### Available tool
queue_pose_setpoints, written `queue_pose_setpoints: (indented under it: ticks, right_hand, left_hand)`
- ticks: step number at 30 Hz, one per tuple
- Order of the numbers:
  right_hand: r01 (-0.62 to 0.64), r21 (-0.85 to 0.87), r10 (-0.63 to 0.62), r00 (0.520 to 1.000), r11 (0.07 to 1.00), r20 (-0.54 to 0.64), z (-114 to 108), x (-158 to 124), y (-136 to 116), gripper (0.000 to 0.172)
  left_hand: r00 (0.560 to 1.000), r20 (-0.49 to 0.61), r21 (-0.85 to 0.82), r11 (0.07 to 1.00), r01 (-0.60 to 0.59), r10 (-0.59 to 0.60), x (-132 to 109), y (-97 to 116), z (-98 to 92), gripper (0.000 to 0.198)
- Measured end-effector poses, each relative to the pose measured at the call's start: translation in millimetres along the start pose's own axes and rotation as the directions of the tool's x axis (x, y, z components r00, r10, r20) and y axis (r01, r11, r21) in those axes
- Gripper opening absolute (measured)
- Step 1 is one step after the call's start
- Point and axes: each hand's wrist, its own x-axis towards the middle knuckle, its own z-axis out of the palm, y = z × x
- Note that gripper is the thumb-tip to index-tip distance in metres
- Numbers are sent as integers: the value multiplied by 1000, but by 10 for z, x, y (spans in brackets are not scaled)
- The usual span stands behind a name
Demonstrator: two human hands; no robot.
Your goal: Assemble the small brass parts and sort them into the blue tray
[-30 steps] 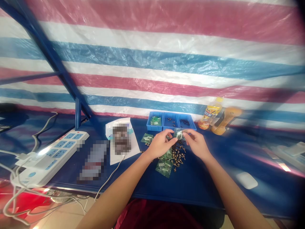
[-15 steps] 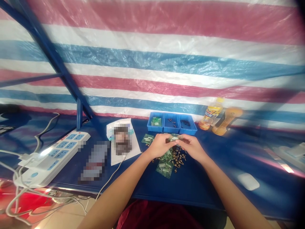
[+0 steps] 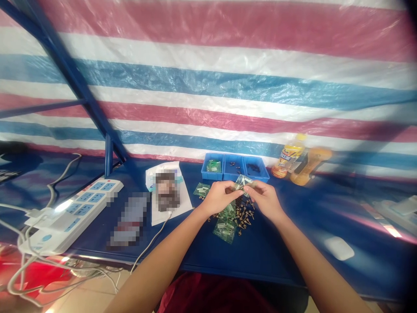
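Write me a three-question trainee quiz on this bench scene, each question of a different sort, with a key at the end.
1. True or false: the bare left hand and the bare right hand both touch the small clear plastic packet.

2. How many boxes make up the row of blue plastic boxes beyond the hands?
a) two
b) three
c) five

3. Fill in the blank: from the wearer's view, the long white plastic power strip with blue sockets lies to the ____ of the loose brass-coloured metal parts.

Key: 1. True. 2. b. 3. left.
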Motion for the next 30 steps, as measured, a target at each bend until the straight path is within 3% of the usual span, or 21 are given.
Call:
queue_pose_setpoints:
  ticks: [10,20,24,30]
  right_hand:
    - [-13,-5,13,999,1000,39,-5,-8,-28,34]
    - [13,-40,-10,997,999,72,-8,-23,-25,31]
    - [40,-56,-38,998,998,48,4,-33,-36,29]
    - [63,-81,-62,998,995,19,2,-50,-46,30]
  left_hand:
    - [998,35,58,997,-50,48,-4,42,-40,35]
    - [999,23,52,998,-28,27,-8,33,-15,34]
    - [999,32,-22,1000,9,-8,-7,32,-15,32]
    - [985,135,-256,957,137,-105,14,32,-36,30]
